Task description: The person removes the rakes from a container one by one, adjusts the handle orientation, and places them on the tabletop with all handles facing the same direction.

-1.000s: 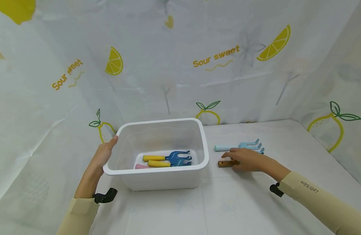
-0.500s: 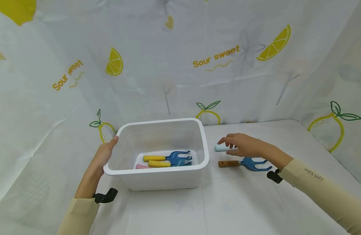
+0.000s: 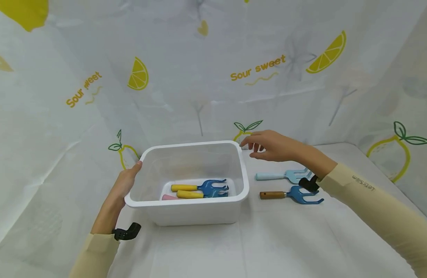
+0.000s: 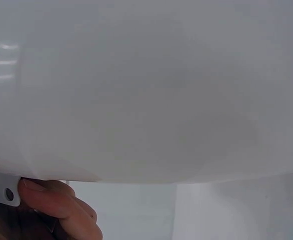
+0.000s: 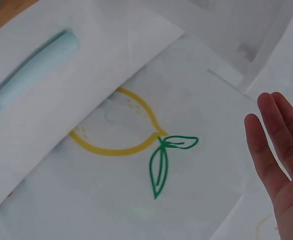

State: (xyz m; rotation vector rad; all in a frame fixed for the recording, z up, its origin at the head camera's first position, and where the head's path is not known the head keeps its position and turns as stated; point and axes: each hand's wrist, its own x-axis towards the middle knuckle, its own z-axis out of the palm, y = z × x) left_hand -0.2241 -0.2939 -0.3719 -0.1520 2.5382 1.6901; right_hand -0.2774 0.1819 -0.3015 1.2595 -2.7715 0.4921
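Note:
In the head view my left hand (image 3: 122, 187) grips the left rim of a white plastic tub (image 3: 196, 213), thumb over the edge. The left wrist view shows its fingers (image 4: 61, 205) curled below the tub's rim. My right hand (image 3: 275, 146) hovers by the tub's back right corner, fingers loosely bent and holding nothing; whether a fingertip touches the rim I cannot tell. Inside the tub lie two yellow-handled blue hand rakes (image 3: 189, 194) and a pink handle (image 3: 169, 197), partly hidden by the front wall. Right of the tub lie a light blue hand rake (image 3: 270, 176) and a wooden-handled blue one (image 3: 273, 195).
A white cloth (image 3: 286, 239) covers the table. Behind it hangs a white lemon-print sheet (image 3: 185, 96), which also stands along both sides. The right forearm passes over the tines of the light blue rake.
My right hand has let go of the wooden-handled hand rake, risen, and moved back and left to the tub's corner. The left hand keeps its grip on the rim.

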